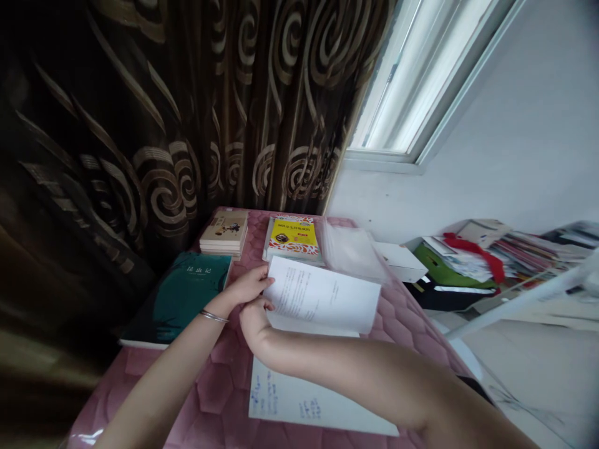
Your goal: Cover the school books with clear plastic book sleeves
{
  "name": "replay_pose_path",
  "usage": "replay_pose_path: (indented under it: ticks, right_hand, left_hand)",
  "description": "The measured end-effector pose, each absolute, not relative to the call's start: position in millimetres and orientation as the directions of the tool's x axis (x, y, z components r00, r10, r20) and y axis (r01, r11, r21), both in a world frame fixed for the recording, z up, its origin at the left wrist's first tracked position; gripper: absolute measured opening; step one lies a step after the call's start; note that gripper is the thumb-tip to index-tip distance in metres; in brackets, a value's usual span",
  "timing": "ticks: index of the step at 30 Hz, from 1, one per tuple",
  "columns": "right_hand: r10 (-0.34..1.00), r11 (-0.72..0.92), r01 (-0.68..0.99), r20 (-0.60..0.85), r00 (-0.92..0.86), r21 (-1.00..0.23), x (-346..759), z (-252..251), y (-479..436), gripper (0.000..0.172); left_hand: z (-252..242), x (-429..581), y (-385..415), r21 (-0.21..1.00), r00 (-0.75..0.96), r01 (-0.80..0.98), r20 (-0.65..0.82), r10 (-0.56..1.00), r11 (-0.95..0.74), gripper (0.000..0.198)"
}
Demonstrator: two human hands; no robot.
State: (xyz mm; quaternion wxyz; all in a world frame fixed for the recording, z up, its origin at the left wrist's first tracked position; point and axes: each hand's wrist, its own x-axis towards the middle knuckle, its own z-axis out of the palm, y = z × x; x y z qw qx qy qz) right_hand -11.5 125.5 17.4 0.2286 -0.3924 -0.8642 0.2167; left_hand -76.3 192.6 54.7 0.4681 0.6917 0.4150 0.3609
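An open white book [322,299] lies on a pink quilted surface [224,386]. My left hand [248,285], with a thin bracelet at the wrist, pinches the near left corner of a raised printed page. My right hand [255,321] reaches across from the right, its fingers tucked under the same page at the book's left edge. A white sheet with blue handwriting [299,399] lies below my right forearm.
A dark green book [180,299] lies at the left. A beige book [225,232] and a yellow book [292,238] sit at the back, with clear plastic sleeves [350,249] beside them. Brown swirl curtains hang behind. A cluttered shelf [468,262] stands right.
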Motion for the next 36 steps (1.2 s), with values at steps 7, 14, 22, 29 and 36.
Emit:
replay_pose_path:
  ticks: [7,14,22,29,36]
  right_hand:
    - [0.522,0.770,0.614,0.383,-0.762,0.172,63.0,54.0,90.0,0.016]
    - [0.797,0.306,0.713,0.580,0.170,-0.631,219.7,9.6,78.6,0.020]
    - [0.911,0.076,0.359,0.211,0.354,-0.930,281.2,-24.8,102.4,0.038]
    - [0.957,0.060,0.244,0.125,0.262,-0.968,274.0,-27.1,124.1,0.034]
    - [0.954,0.112,0.254,0.175,0.242,-0.961,273.6,-21.8,130.2,0.041]
  left_hand:
    - [37.7,-74.5,196.8,0.950,0.229,0.218,0.175,0.958,-0.226,0.024]
    - [22.6,-71.0,200.7,0.961,0.051,0.204,0.183,0.982,-0.189,0.030]
    - [25.3,-67.1,200.6,0.958,-0.031,0.228,0.183,0.983,-0.172,0.035]
    - [29.7,-63.4,197.5,0.947,-0.085,0.268,0.206,0.975,-0.177,0.032]
    - [36.0,-59.0,194.7,0.946,-0.073,0.273,0.202,0.977,-0.175,0.037]
